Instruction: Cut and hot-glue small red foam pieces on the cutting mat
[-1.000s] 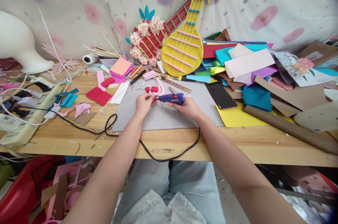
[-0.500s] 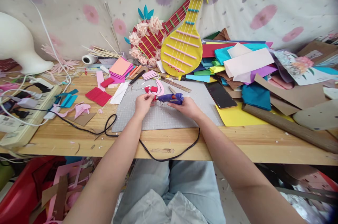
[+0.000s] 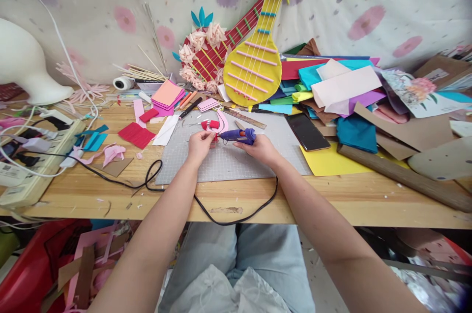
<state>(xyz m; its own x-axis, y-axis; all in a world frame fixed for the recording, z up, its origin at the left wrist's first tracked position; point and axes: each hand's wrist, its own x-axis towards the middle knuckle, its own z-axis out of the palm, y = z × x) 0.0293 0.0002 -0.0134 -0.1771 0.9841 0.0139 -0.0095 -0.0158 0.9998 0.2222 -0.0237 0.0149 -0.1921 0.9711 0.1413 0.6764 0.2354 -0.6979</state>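
My right hand grips a blue glue gun, its nozzle pointing left. Close to that nozzle, my left hand pinches a small red piece, mostly hidden by the fingers. Just beyond the hands, a curved pink strip and small red pieces lie on the grey cutting mat. The gun's black cord hangs in a loop over the table's front edge.
A phone lies at the mat's right edge, beside stacked coloured sheets. A power strip stands on the left. Behind lean a yellow paper lute and a red one. A wooden ruler crosses the mat's back.
Almost nothing differs. The glue gun and both hands keep nearly the same place, with the whole view shifted very slightly.
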